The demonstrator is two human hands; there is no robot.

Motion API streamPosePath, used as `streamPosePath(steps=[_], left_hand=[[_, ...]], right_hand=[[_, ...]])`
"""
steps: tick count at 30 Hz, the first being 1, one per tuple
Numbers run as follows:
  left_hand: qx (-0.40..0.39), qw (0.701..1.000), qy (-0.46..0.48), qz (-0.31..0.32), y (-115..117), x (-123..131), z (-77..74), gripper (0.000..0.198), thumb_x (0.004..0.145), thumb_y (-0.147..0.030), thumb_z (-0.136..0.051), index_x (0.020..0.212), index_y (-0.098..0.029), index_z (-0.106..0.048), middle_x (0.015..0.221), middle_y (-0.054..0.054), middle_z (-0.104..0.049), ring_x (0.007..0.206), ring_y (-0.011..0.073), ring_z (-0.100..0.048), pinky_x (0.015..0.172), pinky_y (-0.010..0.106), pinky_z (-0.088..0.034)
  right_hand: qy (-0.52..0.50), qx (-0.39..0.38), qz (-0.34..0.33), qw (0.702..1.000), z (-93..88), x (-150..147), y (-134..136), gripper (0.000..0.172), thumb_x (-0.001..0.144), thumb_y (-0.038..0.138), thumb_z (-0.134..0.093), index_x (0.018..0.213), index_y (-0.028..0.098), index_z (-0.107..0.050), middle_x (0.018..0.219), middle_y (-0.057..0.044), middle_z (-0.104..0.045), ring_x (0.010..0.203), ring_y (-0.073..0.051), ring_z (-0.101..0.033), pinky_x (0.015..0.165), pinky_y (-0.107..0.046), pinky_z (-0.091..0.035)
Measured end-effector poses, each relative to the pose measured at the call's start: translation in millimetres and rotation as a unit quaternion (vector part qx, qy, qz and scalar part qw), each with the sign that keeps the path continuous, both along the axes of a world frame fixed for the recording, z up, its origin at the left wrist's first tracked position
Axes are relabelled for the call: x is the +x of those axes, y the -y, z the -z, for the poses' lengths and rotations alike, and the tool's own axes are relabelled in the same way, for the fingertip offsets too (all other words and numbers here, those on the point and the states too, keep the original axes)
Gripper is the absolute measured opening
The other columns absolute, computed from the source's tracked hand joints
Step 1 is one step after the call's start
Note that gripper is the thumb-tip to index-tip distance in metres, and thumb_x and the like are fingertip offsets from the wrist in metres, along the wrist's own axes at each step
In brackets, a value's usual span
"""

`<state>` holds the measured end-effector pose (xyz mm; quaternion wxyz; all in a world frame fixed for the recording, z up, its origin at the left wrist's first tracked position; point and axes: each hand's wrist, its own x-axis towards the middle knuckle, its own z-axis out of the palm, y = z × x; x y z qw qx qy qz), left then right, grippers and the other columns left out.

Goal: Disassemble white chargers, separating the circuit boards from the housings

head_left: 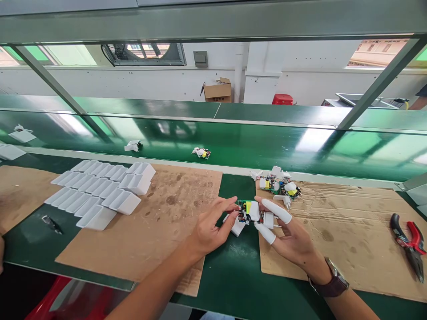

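Observation:
Between my two hands is a small circuit board (246, 211) with white and yellow parts on it. My left hand (213, 226) pinches its left end between thumb and forefinger. On the right side, my right hand (283, 226) grips it with thumb and forefinger, both in white finger cots. Just below the board a white plastic piece (237, 226) is partly covered by my left fingers and the board. Behind my hands, a pile of similar circuit boards (280, 184) with white plugs lies at the top of the right cardboard sheet.
Rows of white plastic cases (100, 189) stand on the left cardboard (173, 231). Red-handled pliers (412, 244) lie far right, a small dark tool (52, 224) far left. Loose parts, among them one board (202, 153), sit on the green belt (233, 138). A metal beam (213, 22) crosses overhead.

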<state>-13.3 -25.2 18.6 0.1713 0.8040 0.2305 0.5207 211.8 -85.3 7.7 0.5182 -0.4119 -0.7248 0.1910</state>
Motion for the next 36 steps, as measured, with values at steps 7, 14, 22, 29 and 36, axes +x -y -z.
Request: streamPosePath(steps=[7,14,22,29,36], left_hand=[[0.003,1.0,-0.017,-0.012,-1.8,-0.8,4.1,0.049,0.094,-0.007,-0.063,0.141,-0.019,-0.057,0.1,0.008,-0.078,0.094,0.0173,-0.073,0.084,0.032,-0.064],[-0.125,0.984,-0.094,-0.083,-8.5,-11.6,4.2,0.065,0.091,-0.028,-0.074,0.15,-0.026,-0.046,0.125,0.01,-0.072,0.117,0.0248,-0.068,0.097,0.044,-0.06],[-0.207,0.935,-0.28,0.075,-9.8,-7.9,14.0,0.119,0.061,-0.056,-0.094,0.16,-0.028,-0.032,0.151,0.018,-0.055,0.144,0.0381,-0.047,0.118,0.06,-0.039],[-0.277,0.953,-0.119,0.005,-18.0,-14.4,31.4,0.112,0.057,-0.058,-0.095,0.153,-0.031,-0.045,0.124,0.008,-0.066,0.108,0.0279,-0.067,0.096,0.044,-0.056],[-0.161,0.985,-0.049,0.033,-22.2,-16.8,38.1,0.119,0.053,-0.066,-0.091,0.155,-0.031,-0.042,0.121,0.009,-0.065,0.101,0.0247,-0.068,0.093,0.043,-0.057]], right_hand=[[0.006,-0.009,0.018,1.0,1.9,1.5,-0.3,0.064,0.094,0.011,-0.066,0.152,0.032,-0.048,0.144,-0.007,-0.065,0.125,-0.021,-0.068,0.108,-0.036,-0.058],[-0.038,-0.033,0.136,0.989,10.8,10.9,-5.9,0.054,0.093,0.025,-0.071,0.145,0.025,-0.058,0.119,-0.009,-0.075,0.107,-0.023,-0.075,0.1,-0.041,-0.062],[-0.083,-0.031,0.134,0.987,13.0,8.1,-8.6,0.053,0.093,0.029,-0.071,0.144,0.023,-0.058,0.116,-0.011,-0.076,0.105,-0.023,-0.074,0.098,-0.043,-0.063],[-0.079,-0.001,0.076,0.994,3.3,-0.9,-3.1,0.052,0.093,0.024,-0.069,0.144,0.026,-0.057,0.115,-0.007,-0.075,0.106,-0.021,-0.074,0.099,-0.038,-0.063],[-0.027,0.009,-0.004,1.0,1.1,-10.9,2.4,0.057,0.095,0.017,-0.064,0.15,0.028,-0.05,0.13,-0.009,-0.07,0.099,-0.019,-0.074,0.085,-0.03,-0.067]])
